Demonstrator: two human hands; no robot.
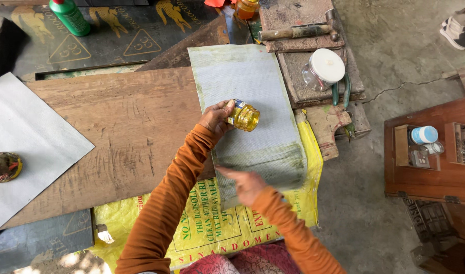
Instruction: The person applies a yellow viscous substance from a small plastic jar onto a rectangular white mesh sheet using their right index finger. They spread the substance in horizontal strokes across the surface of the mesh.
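Note:
My left hand (215, 116) is closed around a small glass jar of yellow liquid (244, 116), tipped on its side over a pale grey-green sheet (247, 81). My right hand (245, 183) lies lower on the same sheet, fingers stretched leftward and pressed on a darker wet-looking band (273, 165) near its bottom end. Both arms wear orange sleeves. The sheet rests across a brown wooden board (121, 132) and a yellow printed sack (212, 228).
A hammer (298, 31), a clear jar with a white lid (324, 68) and green-handled pliers (340, 91) lie on worn boards at the upper right. A green bottle (70, 16) stands upper left, white sheet (19, 137) at left, wooden box (430, 152) at right.

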